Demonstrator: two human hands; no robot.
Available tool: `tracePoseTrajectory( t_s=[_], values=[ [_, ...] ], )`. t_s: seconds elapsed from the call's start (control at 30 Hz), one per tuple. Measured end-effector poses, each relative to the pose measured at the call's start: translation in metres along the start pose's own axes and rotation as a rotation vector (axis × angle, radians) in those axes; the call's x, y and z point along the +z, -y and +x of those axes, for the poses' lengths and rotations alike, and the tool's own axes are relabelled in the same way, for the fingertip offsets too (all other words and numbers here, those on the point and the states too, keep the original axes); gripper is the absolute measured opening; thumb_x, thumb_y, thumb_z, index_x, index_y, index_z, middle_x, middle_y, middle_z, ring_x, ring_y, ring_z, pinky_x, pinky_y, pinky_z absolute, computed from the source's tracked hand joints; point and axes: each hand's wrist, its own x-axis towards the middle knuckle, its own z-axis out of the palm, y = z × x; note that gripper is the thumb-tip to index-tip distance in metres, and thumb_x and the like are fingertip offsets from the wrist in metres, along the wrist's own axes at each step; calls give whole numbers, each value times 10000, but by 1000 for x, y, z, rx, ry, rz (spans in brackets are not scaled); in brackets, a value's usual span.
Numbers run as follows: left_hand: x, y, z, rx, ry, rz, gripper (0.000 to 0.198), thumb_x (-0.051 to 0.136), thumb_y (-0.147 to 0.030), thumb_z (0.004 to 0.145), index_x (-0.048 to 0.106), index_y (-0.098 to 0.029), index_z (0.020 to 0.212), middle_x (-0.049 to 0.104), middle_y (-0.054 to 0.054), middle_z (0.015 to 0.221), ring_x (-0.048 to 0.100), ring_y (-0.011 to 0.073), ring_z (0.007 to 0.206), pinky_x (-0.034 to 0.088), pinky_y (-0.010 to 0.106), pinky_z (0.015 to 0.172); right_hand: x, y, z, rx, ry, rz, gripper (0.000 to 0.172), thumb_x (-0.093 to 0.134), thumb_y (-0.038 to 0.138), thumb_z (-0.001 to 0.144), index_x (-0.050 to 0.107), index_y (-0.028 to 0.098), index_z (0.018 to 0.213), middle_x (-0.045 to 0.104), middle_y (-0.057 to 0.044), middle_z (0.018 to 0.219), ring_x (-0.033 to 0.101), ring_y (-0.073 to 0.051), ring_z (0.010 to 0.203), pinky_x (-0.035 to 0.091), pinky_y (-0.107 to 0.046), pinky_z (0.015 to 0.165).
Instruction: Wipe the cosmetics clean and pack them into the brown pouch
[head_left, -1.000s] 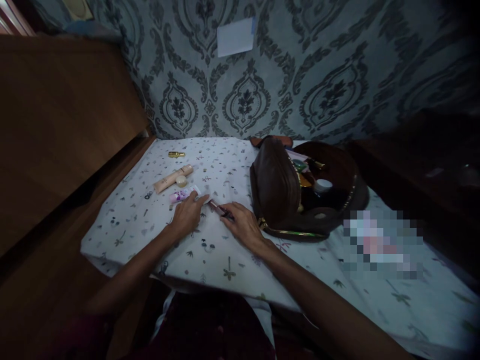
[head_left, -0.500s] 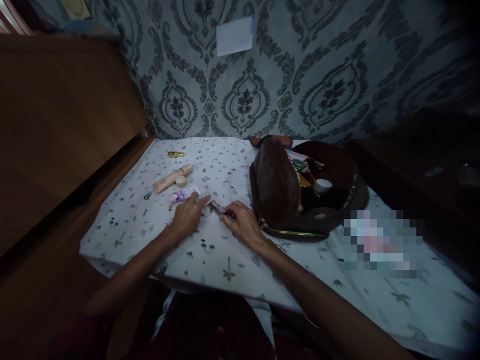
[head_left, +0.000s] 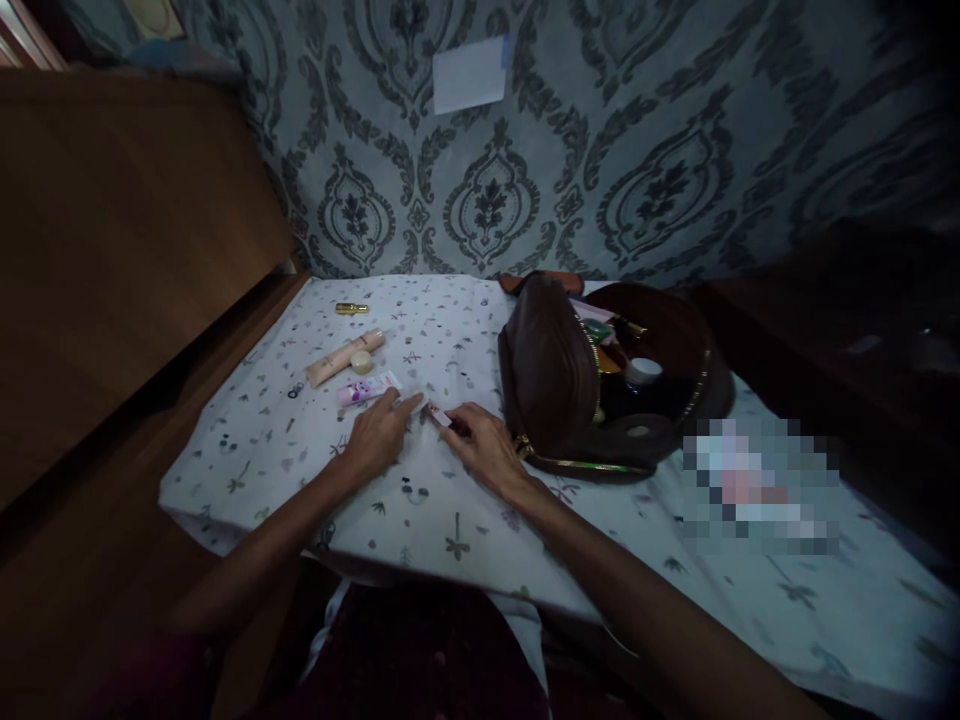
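Observation:
My right hand (head_left: 480, 440) is closed around a small, slim tube-like item (head_left: 439, 413) with a pale label and a dark end; its exact kind is too small to make out. The item's far end points at my left hand (head_left: 379, 432). That hand's thumb and forefinger reach to the tip, and a pale bit shows by them, too small to name. Just beyond my left fingers lies a white and purple squeeze tube (head_left: 367, 388). Behind it are a small round cream-coloured pot (head_left: 361, 362) and a beige cosmetic tube (head_left: 345, 358).
A brown zip bag (head_left: 551, 370) stands unzipped right of my hands, holding several items, among them a white-lidded jar (head_left: 643, 372). A small gold tube (head_left: 352, 309) lies farther back. Wooden furniture (head_left: 135, 250) borders the cloth-covered table (head_left: 457, 500) on the left.
The slim item has turned slightly in my right fingers, so its pale label shows more. My left fingertips have shifted a little at its end.

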Motion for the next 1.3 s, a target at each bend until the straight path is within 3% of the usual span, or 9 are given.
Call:
tracePoseTrajectory(
  t_s=[0.2,0.37,0.57,0.7,0.87,1.1,1.3],
  values=[
    [5,-18,-16,194,20,-1,571,368,-87,927,434,-304,1451,500,102,1359,600,232,1072,515,332,821,2,-3,0,5,6,-43,85,594,190,859,677,176,849,585,-36,821,555,-169,736,412,-271,687],
    [-3,-7,-4,68,20,77,568,359,-76,925,450,-284,1445,547,122,1271,602,261,1060,512,343,774,1,-2,1,39,17,0,94,623,237,856,693,186,894,607,-28,821,576,-176,744,429,-278,701],
    [-3,9,13,14,-1,23,501,350,-133,965,491,-269,1426,566,108,1186,618,232,991,499,324,805,-1,-2,-1,-40,9,28,287,544,235,921,655,199,1184,670,-55,914,611,-189,793,457,-287,741],
    [2,10,16,18,-38,-28,484,362,-144,967,512,-260,1413,575,95,1118,617,222,965,502,319,812,-2,-1,-3,-36,31,-100,262,561,256,928,688,203,1151,653,-66,938,602,-195,852,449,-283,761],
    [5,6,12,39,-46,12,505,364,-121,954,486,-251,1427,569,114,1188,612,233,968,501,330,801,-3,2,-2,0,45,-184,291,659,197,853,702,210,1140,610,-52,937,565,-176,825,421,-261,718],
    [14,-15,-15,237,-5,-12,593,384,-82,905,412,-299,1455,538,109,1317,583,251,1051,508,345,779,-1,-1,1,41,20,-117,114,614,177,846,717,171,894,625,-38,807,541,-161,714,380,-258,667],
    [4,0,5,75,-19,32,532,365,-101,937,468,-271,1431,573,124,1210,608,256,989,483,328,753,-1,-2,3,90,-2,8,163,603,258,852,717,157,910,677,-51,808,593,-177,728,407,-270,685]
  ],
)
